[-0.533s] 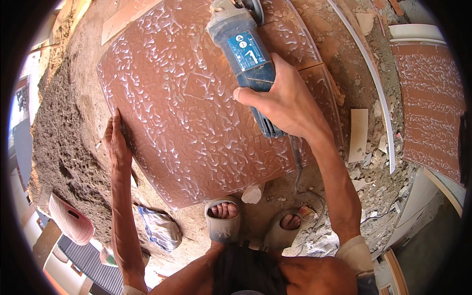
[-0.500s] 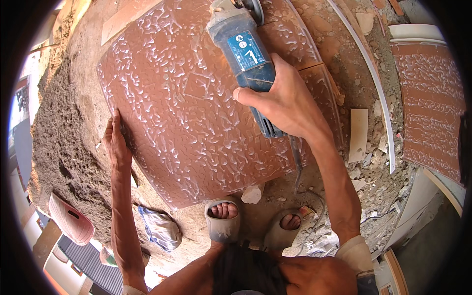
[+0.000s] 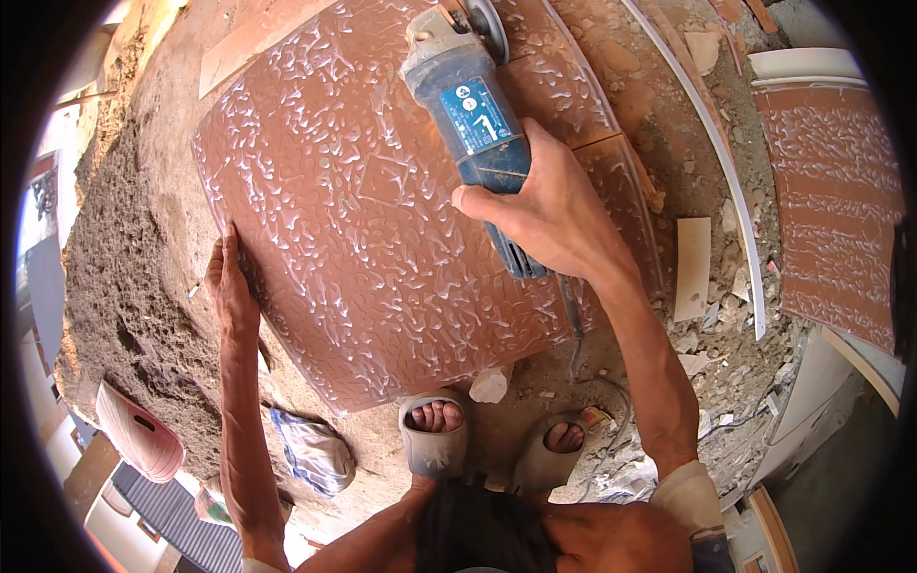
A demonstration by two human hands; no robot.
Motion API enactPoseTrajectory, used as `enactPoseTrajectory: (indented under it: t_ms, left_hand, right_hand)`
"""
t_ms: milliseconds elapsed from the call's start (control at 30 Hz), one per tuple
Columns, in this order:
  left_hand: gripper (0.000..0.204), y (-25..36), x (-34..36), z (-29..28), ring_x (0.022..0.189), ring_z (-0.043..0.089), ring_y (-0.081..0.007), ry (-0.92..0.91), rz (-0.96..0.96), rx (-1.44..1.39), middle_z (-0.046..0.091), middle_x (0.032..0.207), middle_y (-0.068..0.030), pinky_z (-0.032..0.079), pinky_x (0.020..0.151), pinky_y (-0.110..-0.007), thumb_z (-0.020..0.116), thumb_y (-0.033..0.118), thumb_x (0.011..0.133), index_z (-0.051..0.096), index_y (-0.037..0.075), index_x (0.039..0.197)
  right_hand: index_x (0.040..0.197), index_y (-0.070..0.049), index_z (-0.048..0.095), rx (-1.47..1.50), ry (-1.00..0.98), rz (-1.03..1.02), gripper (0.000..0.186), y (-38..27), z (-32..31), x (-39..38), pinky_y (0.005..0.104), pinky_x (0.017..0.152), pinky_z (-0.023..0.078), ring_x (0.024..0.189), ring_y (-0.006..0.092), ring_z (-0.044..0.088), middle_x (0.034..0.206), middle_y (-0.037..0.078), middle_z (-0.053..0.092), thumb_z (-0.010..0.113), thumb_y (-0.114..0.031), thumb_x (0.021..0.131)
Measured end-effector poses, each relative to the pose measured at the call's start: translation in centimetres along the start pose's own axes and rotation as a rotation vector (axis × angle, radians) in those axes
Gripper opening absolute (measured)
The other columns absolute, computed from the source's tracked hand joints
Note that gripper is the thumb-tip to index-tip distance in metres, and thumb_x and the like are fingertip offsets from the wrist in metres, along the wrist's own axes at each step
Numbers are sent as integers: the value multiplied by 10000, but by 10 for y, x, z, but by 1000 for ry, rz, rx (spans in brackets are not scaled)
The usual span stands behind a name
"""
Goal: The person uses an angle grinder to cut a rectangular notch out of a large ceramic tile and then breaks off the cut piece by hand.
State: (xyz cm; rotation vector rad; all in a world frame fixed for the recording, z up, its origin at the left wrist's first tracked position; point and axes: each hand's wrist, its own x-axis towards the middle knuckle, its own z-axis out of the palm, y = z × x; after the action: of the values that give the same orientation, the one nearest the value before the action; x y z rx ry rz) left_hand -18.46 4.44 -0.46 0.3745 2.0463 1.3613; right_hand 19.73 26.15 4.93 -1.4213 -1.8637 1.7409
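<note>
My right hand (image 3: pixel 564 205) is wrapped round the body of a blue angle grinder (image 3: pixel 478 124), the thumb lying across its near side. The grinder is over the right part of a large reddish-brown tile (image 3: pixel 334 239) with a glossy raised pattern. Its round disc (image 3: pixel 489 31) is at the far end, near the tile's far right part; whether it touches the surface I cannot tell. A straight cut or joint line (image 3: pixel 600 140) runs to the tile's right edge. At the left edge, my left hand (image 3: pixel 229 286) grips the tile, fingers together along the rim; its thumb is hidden.
The grinder's cable (image 3: pixel 576 334) trails down past my sandalled feet (image 3: pixel 435 435). Rubble and a narrow offcut (image 3: pixel 693 267) lie at right, beside a long pale strip (image 3: pixel 721 162). Another patterned tile (image 3: pixel 836 210) stands far right. A sand heap (image 3: pixel 134 286) and pink sandal (image 3: pixel 140 435) are at left.
The whole scene has slid slightly down in view. Hands, grinder and tile keep nearly the same places relative to each other.
</note>
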Motion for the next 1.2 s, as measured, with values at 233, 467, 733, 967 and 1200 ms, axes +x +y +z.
enactPoseTrajectory:
  t_ms: [233,467,733,967,1200]
  left_hand:
    - [270,0,1,-1,790,587,-16,0,-14,20,702,934,71,484,683,-194,686,341,1093,769,97,1170]
    - [216,7,-7,15,633,458,21,77,-8,37,589,759,129,363,546,-180,704,351,1082,759,149,1029]
    - [224,-2,-1,9,603,425,20,88,20,32,556,724,133,332,522,-189,714,364,1076,758,153,1019]
    - [222,7,-7,16,585,419,19,97,5,11,548,705,140,327,514,-193,721,348,1073,727,177,931]
    - [250,8,-8,18,567,403,15,91,-5,21,527,682,140,316,503,-196,715,344,1077,695,193,880]
  right_hand:
    - [1177,-3,640,-20,-14,27,505,0,-1,-1,390,712,588,749,197,675,902,100,688,855,-306,834]
    - [1153,81,614,2,-22,24,586,-2,-4,0,445,740,614,801,307,742,951,228,732,830,-326,792]
    - [1171,26,632,-20,-30,23,548,4,-3,1,410,723,602,768,236,698,914,143,696,851,-326,813]
    - [1170,7,636,1,-30,24,529,3,-4,-1,393,710,594,752,205,675,897,104,682,867,-321,825]
    - [1147,-5,646,2,-4,13,508,3,-4,-6,386,706,570,748,198,673,901,97,689,871,-324,823]
